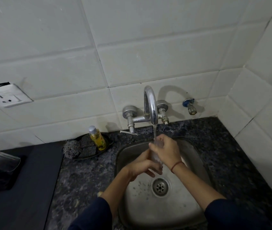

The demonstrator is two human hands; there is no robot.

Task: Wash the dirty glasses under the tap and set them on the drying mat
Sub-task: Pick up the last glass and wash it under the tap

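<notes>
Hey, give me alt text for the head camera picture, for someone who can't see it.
The left hand and right hand grip a clear glass under the running tap above a steel sink. To its left sit a yellow soap bottle and steel scrubber, and farther left a second glass rests on a black mat.

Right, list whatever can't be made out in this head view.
All in the head view:
- clear drinking glass under the curved chrome tap: left hand and right hand wrap it, hiding rim, base and any remaining dirt.
- second clear glass at left: cut off by the frame's left edge.
- label on the yellow plastic bottle: too small and blurred to read.
</notes>
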